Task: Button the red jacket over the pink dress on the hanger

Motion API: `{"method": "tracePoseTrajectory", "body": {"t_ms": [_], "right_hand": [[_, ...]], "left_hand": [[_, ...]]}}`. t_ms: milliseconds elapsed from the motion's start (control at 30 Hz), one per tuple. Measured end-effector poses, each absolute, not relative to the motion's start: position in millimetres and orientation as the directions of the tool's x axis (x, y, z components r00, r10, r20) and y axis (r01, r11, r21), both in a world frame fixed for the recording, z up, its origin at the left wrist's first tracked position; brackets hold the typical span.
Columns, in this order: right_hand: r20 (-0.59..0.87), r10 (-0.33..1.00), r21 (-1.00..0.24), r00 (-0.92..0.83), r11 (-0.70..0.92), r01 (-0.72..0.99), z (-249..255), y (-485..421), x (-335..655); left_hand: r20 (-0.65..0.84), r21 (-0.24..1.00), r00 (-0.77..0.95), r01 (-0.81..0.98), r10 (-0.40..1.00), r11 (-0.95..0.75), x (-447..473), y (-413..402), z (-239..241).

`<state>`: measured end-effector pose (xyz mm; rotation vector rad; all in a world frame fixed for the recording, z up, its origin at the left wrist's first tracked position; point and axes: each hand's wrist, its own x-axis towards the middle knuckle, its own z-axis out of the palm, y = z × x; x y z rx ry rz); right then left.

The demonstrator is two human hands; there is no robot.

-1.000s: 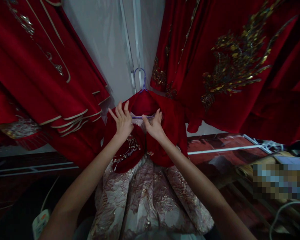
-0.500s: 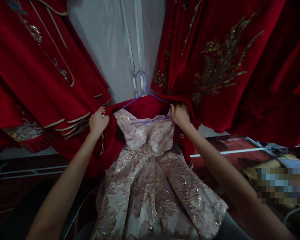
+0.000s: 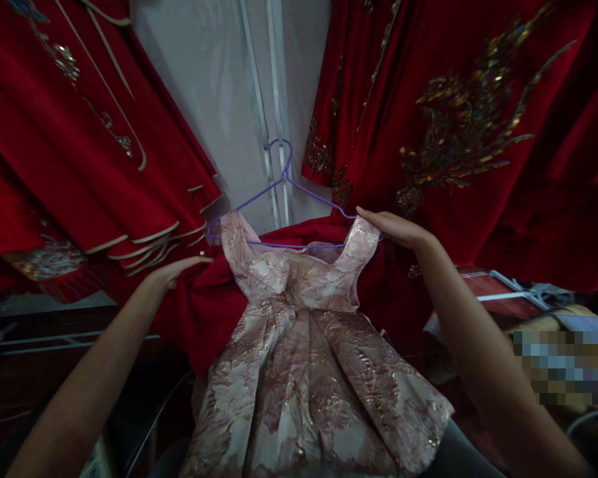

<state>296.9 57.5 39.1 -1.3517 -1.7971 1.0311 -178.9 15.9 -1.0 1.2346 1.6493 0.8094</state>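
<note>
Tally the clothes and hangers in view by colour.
Pink: 1, the brocade dress
Purple: 1, the wire hanger that carries it
Red: 3, the wrap slumped behind the dress, the robe hanging left, and the robe hanging right with gold embroidery
Total: 5

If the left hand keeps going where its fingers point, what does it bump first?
The left hand would probably meet the pink dress first, across the red cloth beside it; depth is unclear.
</note>
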Motion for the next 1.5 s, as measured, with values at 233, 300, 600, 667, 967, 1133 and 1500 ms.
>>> {"method": "tracePoseTrajectory", "body": {"t_ms": [233, 300, 600, 667, 967, 1133, 1500], "right_hand": [[0.138, 0.979, -0.963, -0.153, 0.169, 0.212, 16.7, 54.9, 299.6], [0.288, 0.955, -0.921, -0.066, 0.295, 0.253, 16.2, 60.4, 299.8], [0.462, 0.884, -0.852, 0.076, 0.418, 0.316, 8.0, 82.5, 295.6], [0.491, 0.860, -0.851, 0.140, 0.439, 0.290, 4.3, 88.3, 299.2], [0.043, 0.985, -0.970, 0.170, 0.000, 0.244, -48.7, 61.5, 312.3], [0.087, 0.984, -0.917, -0.158, 0.141, 0.372, -50.0, 30.6, 292.2], [0.297, 0.949, -0.908, -0.108, 0.315, 0.277, -32.5, 13.3, 273.4]], "left_hand": [[0.012, 0.848, 0.109, 0.525, 0.994, -0.067, -174.7, 39.7, -0.5], [0.287, 0.796, 0.096, 0.529, 0.953, -0.293, -164.8, 60.3, 9.3], [0.518, 0.393, 0.175, 0.821, 0.837, -0.415, -123.8, 101.4, 16.1], [0.583, 0.347, 0.146, 0.845, 0.799, -0.407, -129.3, 95.9, 15.6], [0.189, 0.159, -0.026, 0.987, 0.982, -0.004, -180.1, 47.2, -17.9], [0.133, 0.311, 0.327, 0.882, 0.935, -0.353, -126.5, 25.9, -5.1], [0.472, 0.146, 0.628, 0.636, 0.619, -0.758, 23.3, 65.8, -28.8]]}}
